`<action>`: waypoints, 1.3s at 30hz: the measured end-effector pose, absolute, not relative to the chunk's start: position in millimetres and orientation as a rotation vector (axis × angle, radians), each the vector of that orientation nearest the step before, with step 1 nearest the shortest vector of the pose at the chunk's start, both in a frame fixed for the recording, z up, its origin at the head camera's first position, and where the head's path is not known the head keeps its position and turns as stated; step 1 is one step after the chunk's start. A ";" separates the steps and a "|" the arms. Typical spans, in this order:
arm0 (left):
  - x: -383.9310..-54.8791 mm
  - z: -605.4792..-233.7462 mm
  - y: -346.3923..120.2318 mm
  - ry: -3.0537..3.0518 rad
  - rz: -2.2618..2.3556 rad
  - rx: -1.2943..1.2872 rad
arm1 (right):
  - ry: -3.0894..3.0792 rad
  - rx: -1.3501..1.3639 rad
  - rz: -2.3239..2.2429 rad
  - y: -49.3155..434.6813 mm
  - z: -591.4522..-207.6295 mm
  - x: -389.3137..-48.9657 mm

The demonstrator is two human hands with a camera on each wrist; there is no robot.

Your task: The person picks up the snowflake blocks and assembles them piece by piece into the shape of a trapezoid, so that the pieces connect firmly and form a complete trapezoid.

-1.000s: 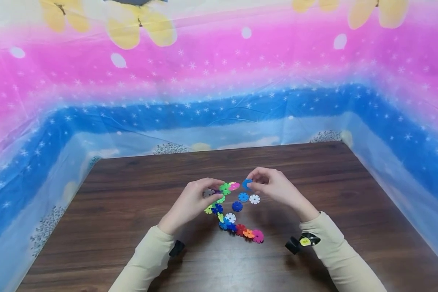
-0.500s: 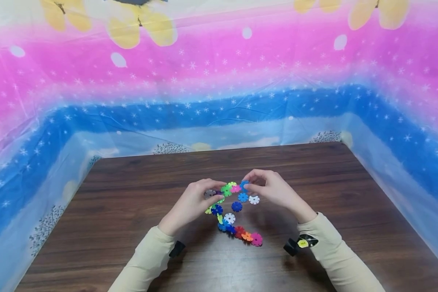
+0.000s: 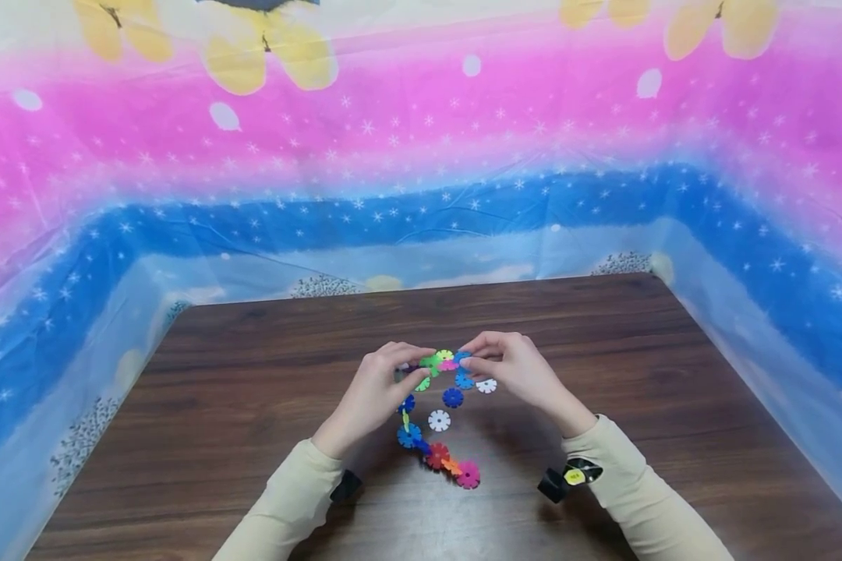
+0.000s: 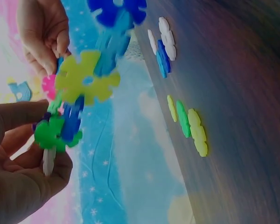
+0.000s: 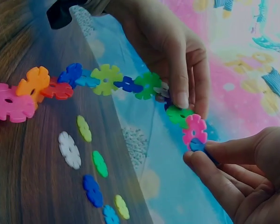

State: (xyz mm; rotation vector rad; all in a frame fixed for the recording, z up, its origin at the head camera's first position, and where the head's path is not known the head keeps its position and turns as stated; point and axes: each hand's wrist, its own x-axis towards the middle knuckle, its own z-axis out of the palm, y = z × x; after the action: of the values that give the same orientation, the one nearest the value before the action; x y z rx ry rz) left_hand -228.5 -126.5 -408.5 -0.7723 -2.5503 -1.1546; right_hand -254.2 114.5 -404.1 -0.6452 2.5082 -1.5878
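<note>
A chain of slotted flower-shaped plastic discs [image 5: 107, 80] runs from a pink disc [image 3: 468, 474] at its low end up to my left hand [image 3: 379, 389]. Thumb and fingers of that hand pinch the chain close to a green disc [image 5: 178, 116]. My right hand [image 3: 521, 375] holds a blue disc [image 5: 196, 144] between thumb and fingertips. In the right wrist view this blue disc sits right at the edge of the pink disc [image 5: 194, 128] that ends the chain's upper part. The left wrist view shows a yellow-green disc [image 4: 81, 77] of the chain at close range.
Several loose discs lie on the dark wooden table [image 3: 252, 405]. Among them are a white one [image 3: 439, 421], a dark blue one [image 3: 453, 397] and another white one [image 3: 486, 386]. A patterned cloth [image 3: 421, 171] surrounds the table's back and sides.
My right hand has moved left with the blue disc, bringing it up to the chain's pink disc. The chain's hanging part has swung left and its low end is nearer me.
</note>
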 end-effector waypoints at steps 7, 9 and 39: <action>-227.7 -410.7 -127.2 -2.577 -1.281 -0.703 | 2.387 -0.602 -1.689 110.4 -411.5 -255.2; -228.2 -411.6 -127.3 -2.596 -1.297 -0.699 | 2.368 -0.599 -1.707 110.3 -413.6 -256.3; -236.5 -413.9 -137.4 -2.646 -1.307 -0.620 | 2.700 -0.578 -0.797 130.0 -453.8 -301.0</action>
State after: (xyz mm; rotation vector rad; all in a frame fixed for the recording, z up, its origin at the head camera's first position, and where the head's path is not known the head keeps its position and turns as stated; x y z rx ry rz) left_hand -236.5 -137.4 -413.9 -0.6201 -2.6459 -1.3067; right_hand -301.0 130.0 -453.8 -0.5779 2.7004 -0.7972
